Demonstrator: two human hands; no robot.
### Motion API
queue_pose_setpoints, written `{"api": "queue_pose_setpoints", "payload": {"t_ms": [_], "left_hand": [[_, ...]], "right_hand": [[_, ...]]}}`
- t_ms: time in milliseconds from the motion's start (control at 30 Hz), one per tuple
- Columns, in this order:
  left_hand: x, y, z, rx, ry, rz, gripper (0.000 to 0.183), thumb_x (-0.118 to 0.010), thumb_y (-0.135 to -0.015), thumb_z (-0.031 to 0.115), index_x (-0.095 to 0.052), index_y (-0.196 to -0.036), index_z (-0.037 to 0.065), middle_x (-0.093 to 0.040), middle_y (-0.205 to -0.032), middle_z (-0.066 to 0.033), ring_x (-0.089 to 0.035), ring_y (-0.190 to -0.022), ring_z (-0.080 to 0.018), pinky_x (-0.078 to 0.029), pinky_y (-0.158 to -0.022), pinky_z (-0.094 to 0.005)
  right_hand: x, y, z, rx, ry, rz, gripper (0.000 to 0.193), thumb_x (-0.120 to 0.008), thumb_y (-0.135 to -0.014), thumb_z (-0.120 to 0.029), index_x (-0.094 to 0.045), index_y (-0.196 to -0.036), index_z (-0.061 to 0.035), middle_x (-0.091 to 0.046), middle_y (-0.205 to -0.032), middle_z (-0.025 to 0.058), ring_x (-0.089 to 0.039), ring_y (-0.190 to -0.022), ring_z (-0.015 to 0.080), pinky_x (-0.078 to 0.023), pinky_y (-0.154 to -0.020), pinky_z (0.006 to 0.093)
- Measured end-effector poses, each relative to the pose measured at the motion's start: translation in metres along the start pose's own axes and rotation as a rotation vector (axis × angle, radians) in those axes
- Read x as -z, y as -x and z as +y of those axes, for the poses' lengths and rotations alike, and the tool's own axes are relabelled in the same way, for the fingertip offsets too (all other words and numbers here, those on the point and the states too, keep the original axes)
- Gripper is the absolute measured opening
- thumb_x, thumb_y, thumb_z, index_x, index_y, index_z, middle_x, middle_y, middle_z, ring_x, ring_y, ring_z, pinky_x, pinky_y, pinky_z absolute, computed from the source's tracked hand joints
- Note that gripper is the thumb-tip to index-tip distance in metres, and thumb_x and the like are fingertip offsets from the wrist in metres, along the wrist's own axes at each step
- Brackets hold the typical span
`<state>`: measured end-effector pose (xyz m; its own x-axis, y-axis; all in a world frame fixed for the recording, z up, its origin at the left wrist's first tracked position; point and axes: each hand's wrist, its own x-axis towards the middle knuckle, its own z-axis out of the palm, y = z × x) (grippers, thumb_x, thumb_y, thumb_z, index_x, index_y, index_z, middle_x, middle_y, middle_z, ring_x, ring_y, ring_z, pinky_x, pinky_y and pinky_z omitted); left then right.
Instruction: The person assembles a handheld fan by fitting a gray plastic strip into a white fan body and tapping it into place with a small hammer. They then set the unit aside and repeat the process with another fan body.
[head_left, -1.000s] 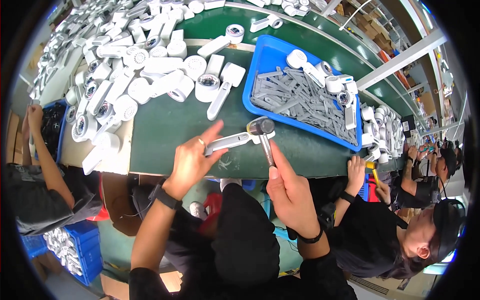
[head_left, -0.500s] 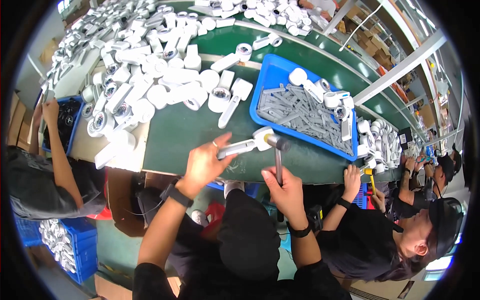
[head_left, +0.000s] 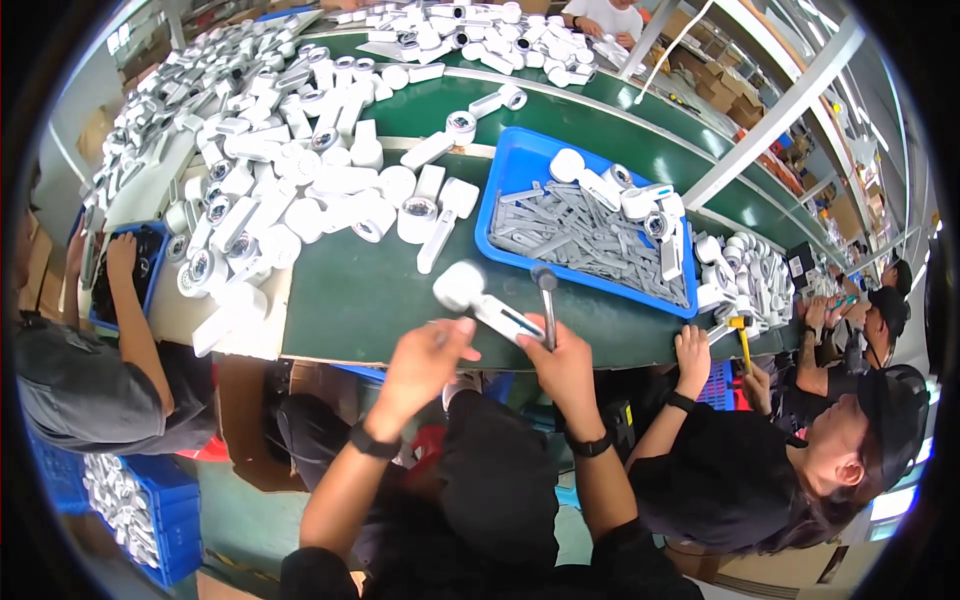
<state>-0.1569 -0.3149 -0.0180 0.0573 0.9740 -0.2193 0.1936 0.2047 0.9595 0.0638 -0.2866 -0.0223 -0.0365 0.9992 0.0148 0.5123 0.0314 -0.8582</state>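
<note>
My right hand [head_left: 565, 368] is closed around the handle of a small hammer [head_left: 544, 280], whose dark head points up. Its thumb and fingertips also meet the handle end of a white round-headed handheld device, which looks like a small fan [head_left: 498, 314]. The device tilts over the green table edge, its round head up and to the left, blurred by motion. Just below that head is my left hand [head_left: 428, 362], its thumb and index finger apart, with nothing seen between them. Whether its fingertips still brush the device, I cannot tell.
Loose white devices [head_left: 330, 180] pile up at left and ahead on the green table [head_left: 350, 310]. A blue tray [head_left: 490, 215] holds grey strips and several devices. At right a co-worker's hand grips a yellow hammer [head_left: 741, 323]; another person works at left beside a blue bin [head_left: 155, 265].
The device has turned from sideways, with its head at right, to head up and left. My left hand has let go of its handle; the hammer has moved off its head.
</note>
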Motion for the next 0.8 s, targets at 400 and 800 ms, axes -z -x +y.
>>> {"api": "queue_pose_setpoints", "payload": {"t_ms": [400,800], "left_hand": [[-0.017,-0.003,0.021,-0.354,0.861,-0.055,0.084,-0.022,-0.106,0.066,-0.038,-0.156,0.0,-0.047,-0.157,-0.0203,-0.053,-0.134,-0.0282,-0.044,-0.111,-0.0418],[-0.017,0.013,-0.006,-0.206,0.534,-0.03,0.008,-0.072,-0.096,0.004,-0.076,-0.098,-0.002,-0.075,-0.097,-0.0062,-0.068,-0.085,-0.0111,-0.055,-0.079,-0.0273]], "right_hand": [[0.01,0.019,-0.055,0.042,-0.351,-0.344,0.027,-0.067,-0.102,-0.017,-0.071,-0.125,-0.0022,-0.068,-0.078,-0.0044,-0.042,-0.048,-0.0006,-0.029,-0.044,0.0209],[0.031,0.021,-0.041,-0.02,-0.358,-0.292,0.022,-0.075,-0.096,-0.009,-0.073,-0.116,-0.0014,-0.066,-0.076,-0.0057,-0.043,-0.055,-0.0021,-0.028,-0.049,0.0208]]}}
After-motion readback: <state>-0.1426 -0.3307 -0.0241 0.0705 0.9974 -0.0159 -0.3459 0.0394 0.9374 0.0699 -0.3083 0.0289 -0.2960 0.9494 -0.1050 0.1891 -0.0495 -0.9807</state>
